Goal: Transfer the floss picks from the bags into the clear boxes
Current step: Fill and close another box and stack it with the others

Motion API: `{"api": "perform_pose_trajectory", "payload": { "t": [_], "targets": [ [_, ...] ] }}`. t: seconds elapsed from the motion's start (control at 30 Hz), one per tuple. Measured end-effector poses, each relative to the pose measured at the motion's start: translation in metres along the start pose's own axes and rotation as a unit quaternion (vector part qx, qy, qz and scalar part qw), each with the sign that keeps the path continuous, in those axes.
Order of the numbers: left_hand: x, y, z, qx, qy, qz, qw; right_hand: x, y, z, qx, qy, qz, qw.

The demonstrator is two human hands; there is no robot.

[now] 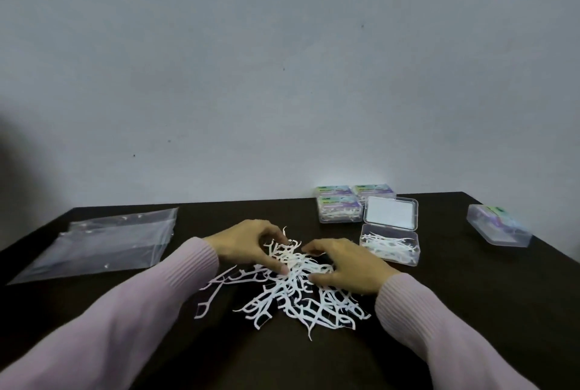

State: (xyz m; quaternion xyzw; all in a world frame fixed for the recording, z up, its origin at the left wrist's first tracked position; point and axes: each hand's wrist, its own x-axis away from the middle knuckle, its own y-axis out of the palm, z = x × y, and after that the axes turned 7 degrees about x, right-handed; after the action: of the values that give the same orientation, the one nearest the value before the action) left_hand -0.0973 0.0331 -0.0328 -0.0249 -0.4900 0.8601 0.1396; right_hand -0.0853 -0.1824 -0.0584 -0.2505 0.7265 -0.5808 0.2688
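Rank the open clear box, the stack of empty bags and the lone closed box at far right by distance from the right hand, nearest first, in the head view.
From the right hand:
1. Open clear box, just beyond it to the right.
2. Lone closed box, far right.
3. Stack of empty bags, across the table on the left.

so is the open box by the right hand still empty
No, the open clear box beside the right hand already holds a layer of white floss picks, with its lid flipped back.

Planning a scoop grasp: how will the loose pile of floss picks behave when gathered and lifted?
The floss picks look thin and light, so they would probably scatter when pushed. Their hooked ends interlock, so a lifted clump may drag neighbours. Strays likely drop before the open box.
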Motion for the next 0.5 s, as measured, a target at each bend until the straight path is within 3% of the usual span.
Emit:
{"api": "perform_pose_trajectory", "payload": {
  "t": [0.17,0.5],
  "targets": [
    [0.014,0.01,-0.009,-0.025,0.0,-0.005,1.0,-0.003,0.0,0.002,0.055,-0.013,0.075,0.996],
    [0.01,0.014,-0.008,0.102,0.047,0.045,0.993,-0.001,-0.003,0.004,-0.034,0.014,0.111,0.993]
  ]
}}
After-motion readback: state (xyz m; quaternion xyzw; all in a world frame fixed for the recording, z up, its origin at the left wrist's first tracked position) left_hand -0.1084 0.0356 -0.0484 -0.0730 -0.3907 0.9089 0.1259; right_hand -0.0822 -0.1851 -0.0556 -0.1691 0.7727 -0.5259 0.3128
